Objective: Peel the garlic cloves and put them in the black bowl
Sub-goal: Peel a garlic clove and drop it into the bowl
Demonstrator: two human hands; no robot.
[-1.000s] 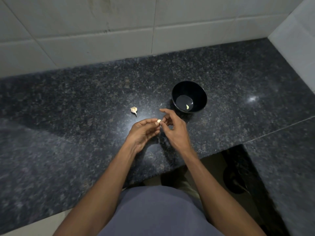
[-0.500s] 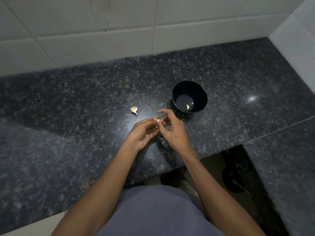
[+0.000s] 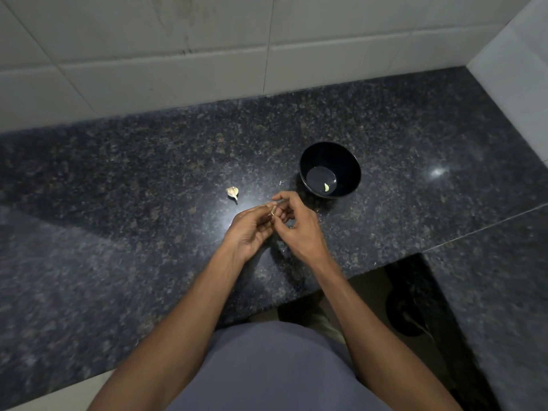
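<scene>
A small garlic clove [image 3: 272, 211] is pinched between the fingertips of my left hand [image 3: 252, 232] and my right hand [image 3: 299, 229], just above the dark granite counter [image 3: 118, 203]. The clove is mostly hidden by my fingers. An unpeeled clove [image 3: 232, 192] lies on the counter to the left of my hands. The black bowl [image 3: 344, 161] stands just beyond my right hand, with one peeled clove [image 3: 326, 187] on its bottom.
A tiny scrap of skin [image 3: 280, 182] lies on the counter beside the bowl. White tiled walls [image 3: 178, 54] close off the back and the right side. The counter's front edge steps back at the right, over a dark floor gap [image 3: 400, 307].
My hands stay together at the same spot. My fingers have turned the clove, which shows less than before and looks more covered by my fingertips.
</scene>
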